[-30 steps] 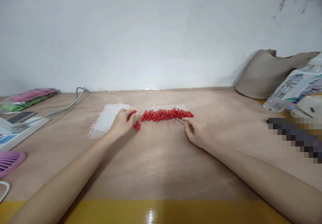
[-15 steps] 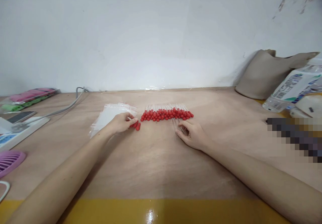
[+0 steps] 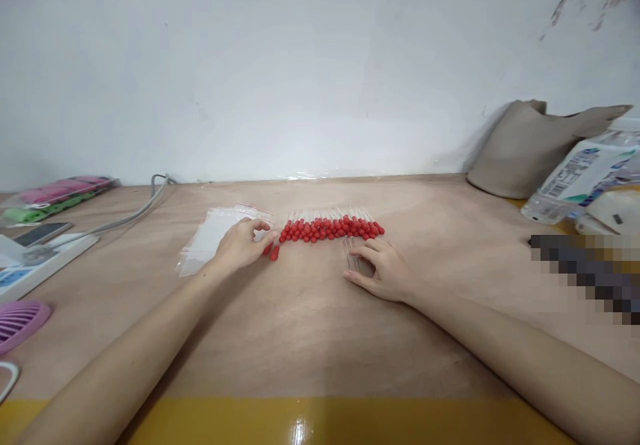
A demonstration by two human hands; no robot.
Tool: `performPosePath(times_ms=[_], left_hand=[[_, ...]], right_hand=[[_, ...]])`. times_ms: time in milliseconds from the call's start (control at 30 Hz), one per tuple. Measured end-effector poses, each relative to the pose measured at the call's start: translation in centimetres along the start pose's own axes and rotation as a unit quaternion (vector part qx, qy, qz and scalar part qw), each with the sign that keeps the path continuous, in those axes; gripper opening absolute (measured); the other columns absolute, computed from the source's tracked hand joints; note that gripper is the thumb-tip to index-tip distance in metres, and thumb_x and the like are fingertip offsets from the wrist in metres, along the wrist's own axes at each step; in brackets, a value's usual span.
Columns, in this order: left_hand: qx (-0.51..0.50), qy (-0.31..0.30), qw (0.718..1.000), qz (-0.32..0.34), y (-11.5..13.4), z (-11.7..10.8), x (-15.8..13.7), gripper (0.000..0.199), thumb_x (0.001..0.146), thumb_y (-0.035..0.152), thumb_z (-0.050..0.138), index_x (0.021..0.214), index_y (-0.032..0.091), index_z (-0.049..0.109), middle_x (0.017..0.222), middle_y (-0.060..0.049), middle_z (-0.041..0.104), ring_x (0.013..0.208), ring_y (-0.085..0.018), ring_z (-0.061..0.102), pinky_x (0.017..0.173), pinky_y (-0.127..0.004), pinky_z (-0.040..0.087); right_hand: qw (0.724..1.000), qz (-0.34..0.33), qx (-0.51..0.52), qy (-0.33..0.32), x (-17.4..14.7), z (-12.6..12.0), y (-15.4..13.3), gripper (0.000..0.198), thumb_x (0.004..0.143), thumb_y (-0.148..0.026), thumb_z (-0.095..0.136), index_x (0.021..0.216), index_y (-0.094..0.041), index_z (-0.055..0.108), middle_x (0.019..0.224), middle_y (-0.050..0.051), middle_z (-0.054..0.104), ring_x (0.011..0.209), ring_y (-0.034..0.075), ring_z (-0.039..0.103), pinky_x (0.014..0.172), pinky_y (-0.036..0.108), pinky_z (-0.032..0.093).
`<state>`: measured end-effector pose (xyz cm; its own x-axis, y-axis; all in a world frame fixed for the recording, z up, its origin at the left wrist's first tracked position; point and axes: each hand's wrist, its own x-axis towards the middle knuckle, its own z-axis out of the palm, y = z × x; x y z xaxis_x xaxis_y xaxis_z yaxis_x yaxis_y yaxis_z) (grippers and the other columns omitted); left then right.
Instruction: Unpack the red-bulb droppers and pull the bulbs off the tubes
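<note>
Right hand (image 3: pixel 384 268) well inside table edge (image 3: pixel 425 177)

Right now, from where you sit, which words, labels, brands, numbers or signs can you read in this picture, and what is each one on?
No text can be read.
Bottle label: dark print, too blurred to read.
Blue panel on the white box at left: markings too small to make out.
Clear bags: red lines along the top edge, no words visible.
Red pieces: no writing visible.
</note>
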<state>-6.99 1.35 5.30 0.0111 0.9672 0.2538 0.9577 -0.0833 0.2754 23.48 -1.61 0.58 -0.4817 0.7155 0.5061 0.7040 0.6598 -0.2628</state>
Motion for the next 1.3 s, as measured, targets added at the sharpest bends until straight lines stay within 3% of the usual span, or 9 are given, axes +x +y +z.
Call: performPosePath(times_ms=[133,233,400,600,733,933,1167,1300], left_hand=[[-0.02,0.026,0.999,0.028,0.2,0.1,-0.1,0.04,0.076,0.054,0.048,0.09,0.02,0.062,0.097,-0.005,0.061,0.082,-0.021,0.057,0.068,-0.03,0.044],[-0.042,0.058,0.993,0.096,0.9,0.3,-0.5,0.033,0.078,0.047,0.049,0.089,0.02,0.063,0.096,-0.006,0.059,0.089,-0.021,0.055,0.075,-0.031,0.044],[-0.052,0.052,0.973,0.221,3.0,1.0,-0.4,0.026,0.081,0.038,0.05,0.094,0.019,0.062,0.092,-0.006,0.058,0.09,-0.021,0.053,0.082,-0.034,0.043],[-0.035,0.051,0.957,0.282,5.3,2.2,1.8,0.033,0.083,0.036,0.048,0.11,0.018,0.058,0.101,-0.008,0.058,0.095,-0.022,0.053,0.086,-0.035,0.042],[-0.039,0.021,0.957,0.287,6.3,2.6,3.2,0.032,0.084,0.036,0.046,0.107,0.018,0.06,0.104,-0.007,0.061,0.096,-0.021,0.055,0.086,-0.032,0.042],[-0.043,-0.009,0.963,0.266,6.6,3.0,3.9,0.023,0.083,0.033,0.047,0.091,0.022,0.066,0.087,-0.001,0.068,0.079,-0.018,0.061,0.071,-0.027,0.046],[-0.073,0.086,0.97,0.216,6.4,3.0,2.5,0.027,0.085,0.032,0.043,0.097,0.019,0.064,0.094,-0.004,0.068,0.087,-0.019,0.061,0.081,-0.031,0.046],[-0.178,0.178,0.947,0.198,5.4,2.4,-0.3,0.025,0.084,0.033,0.047,0.097,0.019,0.064,0.092,-0.004,0.068,0.082,-0.017,0.062,0.078,-0.03,0.05]], right_hand=[[0.999,-0.027,0.031,-0.034,-0.1,-0.2,0.6,0.046,0.074,-0.052,0.056,0.106,-0.019,0.057,0.091,0.008,0.055,0.084,0.02,0.05,0.079,0.036,0.041],[0.995,-0.052,0.05,-0.062,0.0,-0.1,1.0,0.049,0.076,-0.051,0.055,0.113,-0.02,0.055,0.088,0.007,0.052,0.083,0.019,0.048,0.076,0.035,0.042],[0.993,-0.063,0.078,-0.066,0.6,0.4,1.1,0.043,0.078,-0.048,0.055,0.111,-0.02,0.059,0.085,0.006,0.049,0.08,0.018,0.047,0.074,0.033,0.043],[0.99,-0.078,0.097,-0.059,1.0,0.5,0.9,0.042,0.077,-0.049,0.056,0.108,-0.02,0.06,0.087,0.007,0.051,0.083,0.019,0.047,0.077,0.034,0.043],[0.991,-0.073,0.1,-0.058,0.9,0.4,1.0,0.042,0.077,-0.048,0.057,0.108,-0.02,0.059,0.087,0.006,0.051,0.083,0.018,0.047,0.077,0.034,0.042],[0.992,-0.05,0.105,-0.055,0.9,0.7,1.1,0.044,0.074,-0.048,0.06,0.108,-0.02,0.058,0.089,0.007,0.051,0.084,0.019,0.048,0.076,0.033,0.043],[0.989,-0.036,0.134,-0.053,0.9,0.2,0.9,0.051,0.073,-0.046,0.062,0.115,-0.019,0.051,0.094,0.008,0.054,0.085,0.019,0.052,0.078,0.035,0.044],[0.99,-0.027,0.136,0.014,0.8,0.4,1.0,0.043,0.079,-0.041,0.056,0.115,-0.019,0.048,0.093,0.008,0.056,0.084,0.019,0.054,0.075,0.035,0.046]])
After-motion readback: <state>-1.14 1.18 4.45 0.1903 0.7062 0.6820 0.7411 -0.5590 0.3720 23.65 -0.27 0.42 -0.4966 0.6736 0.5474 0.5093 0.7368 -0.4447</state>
